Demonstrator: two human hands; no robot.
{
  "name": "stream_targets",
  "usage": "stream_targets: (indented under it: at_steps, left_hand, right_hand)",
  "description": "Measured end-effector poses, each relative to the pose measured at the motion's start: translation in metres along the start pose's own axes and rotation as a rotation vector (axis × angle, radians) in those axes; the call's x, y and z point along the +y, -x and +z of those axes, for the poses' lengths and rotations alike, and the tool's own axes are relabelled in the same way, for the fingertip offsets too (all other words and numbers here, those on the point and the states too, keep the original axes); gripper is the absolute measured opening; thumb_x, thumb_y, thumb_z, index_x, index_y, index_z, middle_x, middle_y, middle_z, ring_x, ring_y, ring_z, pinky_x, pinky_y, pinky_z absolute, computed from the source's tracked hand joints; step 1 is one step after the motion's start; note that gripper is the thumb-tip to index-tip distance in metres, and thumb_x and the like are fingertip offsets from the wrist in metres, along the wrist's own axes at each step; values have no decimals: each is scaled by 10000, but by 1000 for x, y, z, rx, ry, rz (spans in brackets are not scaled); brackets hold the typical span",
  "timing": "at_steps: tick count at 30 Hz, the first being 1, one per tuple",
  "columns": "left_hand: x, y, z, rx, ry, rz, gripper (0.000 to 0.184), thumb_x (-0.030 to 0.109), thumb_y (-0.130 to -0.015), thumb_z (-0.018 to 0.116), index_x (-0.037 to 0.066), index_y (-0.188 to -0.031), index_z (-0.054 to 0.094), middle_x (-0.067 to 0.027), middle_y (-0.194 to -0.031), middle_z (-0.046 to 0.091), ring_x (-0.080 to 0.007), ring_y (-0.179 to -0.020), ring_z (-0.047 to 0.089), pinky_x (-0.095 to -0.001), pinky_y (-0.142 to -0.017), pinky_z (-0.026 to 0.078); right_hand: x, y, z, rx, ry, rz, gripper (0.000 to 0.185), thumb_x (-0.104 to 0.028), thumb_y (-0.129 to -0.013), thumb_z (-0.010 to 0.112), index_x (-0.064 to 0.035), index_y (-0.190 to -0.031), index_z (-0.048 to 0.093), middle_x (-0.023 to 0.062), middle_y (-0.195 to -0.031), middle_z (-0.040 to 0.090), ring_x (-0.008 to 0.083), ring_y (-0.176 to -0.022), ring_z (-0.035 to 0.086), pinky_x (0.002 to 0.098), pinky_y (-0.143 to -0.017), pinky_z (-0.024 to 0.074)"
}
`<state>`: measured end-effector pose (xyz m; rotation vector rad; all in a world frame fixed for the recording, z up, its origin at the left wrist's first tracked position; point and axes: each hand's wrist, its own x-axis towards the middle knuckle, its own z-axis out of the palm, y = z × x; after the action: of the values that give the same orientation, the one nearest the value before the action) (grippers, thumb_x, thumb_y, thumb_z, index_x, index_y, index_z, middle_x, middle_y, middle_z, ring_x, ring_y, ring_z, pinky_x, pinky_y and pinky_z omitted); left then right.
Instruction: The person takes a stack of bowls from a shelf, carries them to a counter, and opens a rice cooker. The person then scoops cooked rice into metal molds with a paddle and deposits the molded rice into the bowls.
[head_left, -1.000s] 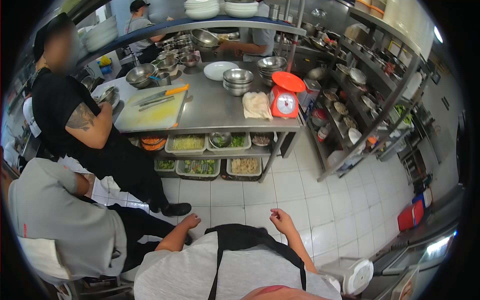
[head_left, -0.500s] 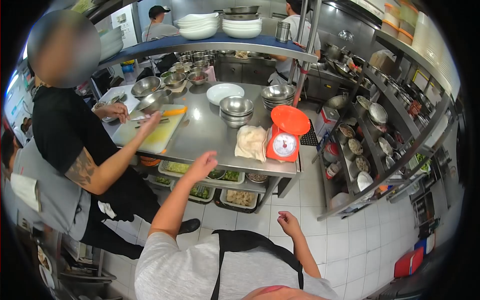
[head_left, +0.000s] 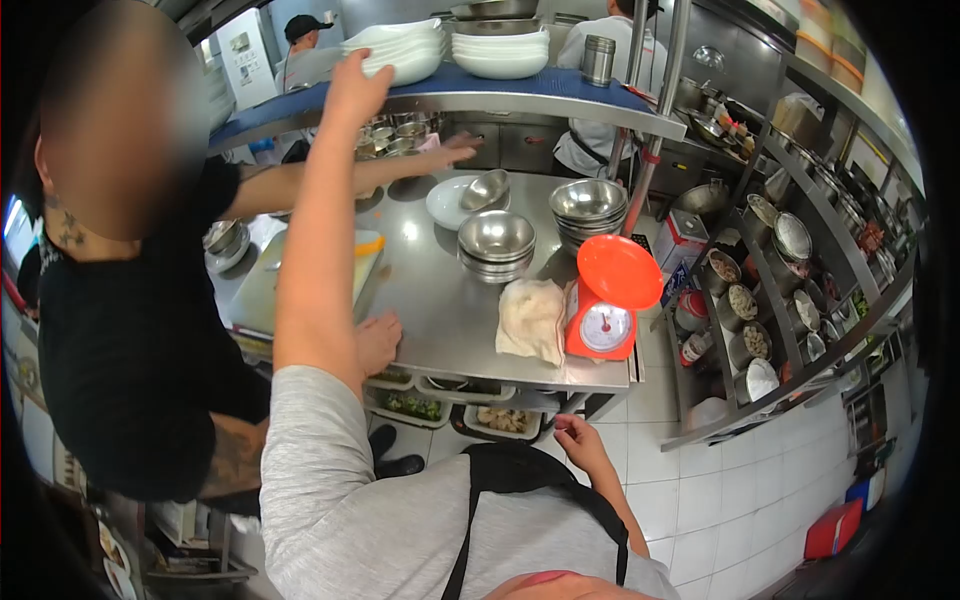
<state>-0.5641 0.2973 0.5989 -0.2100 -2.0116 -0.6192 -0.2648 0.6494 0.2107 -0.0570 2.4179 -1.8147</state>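
My left hand [head_left: 360, 85] is raised to the shelf, its thumb and fingers on the left edge of a stack of white bowls [head_left: 405, 55]. The rim sits between them; some fingertips are hidden. My right hand [head_left: 580, 440] hangs low in front of the steel table [head_left: 420, 260], fingers curled, with nothing visible in it. Below the shelf, a small metal bowl [head_left: 487, 190] is tipped in a white dish [head_left: 447, 203]. Stacked metal bowls [head_left: 496, 238] stand nearby. A folded cloth [head_left: 532, 318] lies beside an orange scale [head_left: 605, 325].
At left, a co-worker in black [head_left: 130, 350] stretches one hand [head_left: 450, 152] across the table; another hand [head_left: 378, 342] rests at its front edge. A cutting board [head_left: 345, 290] lies there. Food trays [head_left: 505, 418] sit underneath. A rack of pots [head_left: 770, 260] stands right.
My left hand has risen from in front of the table to the bowl stack. A metal bowl now lies in the white dish. The co-worker has moved closer and reached across the table.
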Motion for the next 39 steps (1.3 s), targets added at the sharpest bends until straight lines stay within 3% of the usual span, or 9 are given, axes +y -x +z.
stream_targets:
  at_steps: [2, 5, 7, 8, 11, 17, 28, 33, 39]
  left_hand:
    - [-35, -30, 9, -12, -76, -9, 566, 373, -717, 553, 11, -1139, 449, -239, -1080, 485, -365, -1041, 444, -386, -901, 351]
    - [-63, -62, 27, 76, -236, -123, 604, 456, -710, 520, -20, -1080, 490, -211, -922, 556, -329, -883, 545, -377, -767, 437]
    - [-62, -80, 25, -136, -28, -465, 615, 502, -710, 476, -34, -1006, 526, -166, -778, 562, -274, -708, 561, -357, -625, 449]
    - [-61, -88, 23, -243, 77, -635, 630, 526, -710, 454, -42, -968, 544, -144, -706, 565, -247, -620, 569, -347, -554, 455]
    - [-67, -102, 26, -240, 122, -683, 582, 526, -723, 396, -21, -822, 570, -89, -584, 513, -169, -472, 492, -307, -418, 380]
    - [-74, -126, 34, -361, 79, -723, 309, 341, -740, 410, 53, -716, 519, -35, -525, 472, -106, -379, 390, -255, -336, 286]
    - [-83, -121, 36, -352, 236, -764, 181, 211, -734, 428, 58, -670, 500, -34, -448, 440, -98, -308, 324, -248, -292, 240]
    - [-89, -113, 34, -359, 415, -804, 187, 214, -746, 435, 65, -642, 481, -27, -447, 435, -94, -309, 330, -236, -287, 239]
    - [-103, -99, 32, -323, 666, -794, 183, 215, -755, 442, 72, -644, 471, -25, -456, 439, -90, -324, 347, -224, -289, 247]
  right_hand:
    - [-14, -8, 0, 49, -44, 4, 258, -57, -771, 565, -24, -1025, 527, 15, -840, 551, 75, -734, 510, 213, -673, 431]
    - [-14, -20, 4, 92, -68, 32, 272, -58, -769, 569, -22, -1034, 521, 30, -844, 562, 86, -743, 524, 220, -682, 439]
    - [-13, -28, 8, 120, -41, 29, 289, -66, -767, 576, -14, -1044, 514, 57, -847, 580, 105, -747, 543, 233, -691, 451]
    - [-14, -31, 11, 117, -54, 34, 274, -46, -774, 568, -24, -1042, 516, 10, -847, 550, 68, -739, 513, 204, -679, 429]
    - [-1, -41, 24, 115, -148, 56, 271, -33, -778, 561, -22, -1045, 512, 5, -851, 548, 65, -737, 510, 198, -683, 426]
    - [3, -49, 33, 71, -144, 92, 282, -76, -775, 572, -16, -1045, 513, 53, -855, 577, 105, -758, 544, 238, -690, 451]
    - [-8, -60, 13, 47, -185, 83, 265, -53, -780, 563, -19, -1038, 514, 39, -854, 571, 95, -754, 534, 229, -695, 444]
    - [-59, -93, -11, -48, -267, 19, 269, -20, -787, 539, -7, -1052, 492, 43, -904, 555, 103, -809, 525, 224, -729, 434]
    - [-199, -167, -27, -253, -308, -220, 305, -76, -808, 527, 2, -1095, 459, 69, -945, 550, 129, -858, 529, 262, -747, 447]
